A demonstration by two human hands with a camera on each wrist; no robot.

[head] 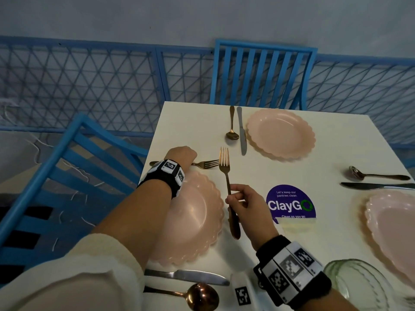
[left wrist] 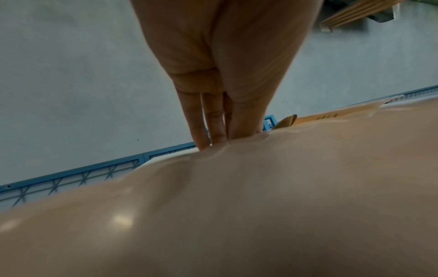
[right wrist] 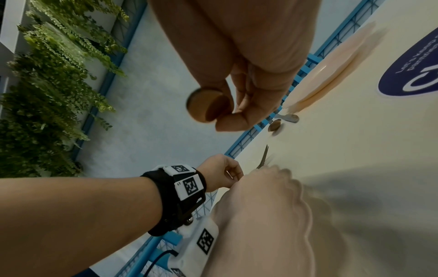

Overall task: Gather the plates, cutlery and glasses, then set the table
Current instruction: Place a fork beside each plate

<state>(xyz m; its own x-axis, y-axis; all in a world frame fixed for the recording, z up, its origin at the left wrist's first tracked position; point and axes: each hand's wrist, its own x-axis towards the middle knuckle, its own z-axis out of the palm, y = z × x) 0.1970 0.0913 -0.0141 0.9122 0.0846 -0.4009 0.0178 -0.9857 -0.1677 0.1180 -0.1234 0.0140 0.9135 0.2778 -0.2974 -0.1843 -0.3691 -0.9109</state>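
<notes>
Right hand point(head: 243, 204) pinches a gold fork point(head: 227, 182), tines toward 12 o'clock. Left hand point(head: 180, 154) (grip unclear) sits on a second fork point(head: 205, 163) at the pink plate's point(head: 197, 221) 12 o'clock.

gold fork point(head: 227, 176) upright in right hand point(head: 246, 204), beside pink plate point(head: 197, 221)

Pink scalloped plates point(head: 280, 133), gold fork point(head: 226, 176), white table point(head: 303, 239), blue chairs point(head: 262, 72).

Left hand point(head: 181, 155) covers the middle of a fork point(head: 203, 164) lying on the table; fingers not seen there. Pink plate point(head: 395, 230) cut off at the right edge. Green glass bowl point(head: 359, 281) cut off at the bottom. Near plate point(left wrist: 237, 215) blurry in the left wrist view.
</notes>
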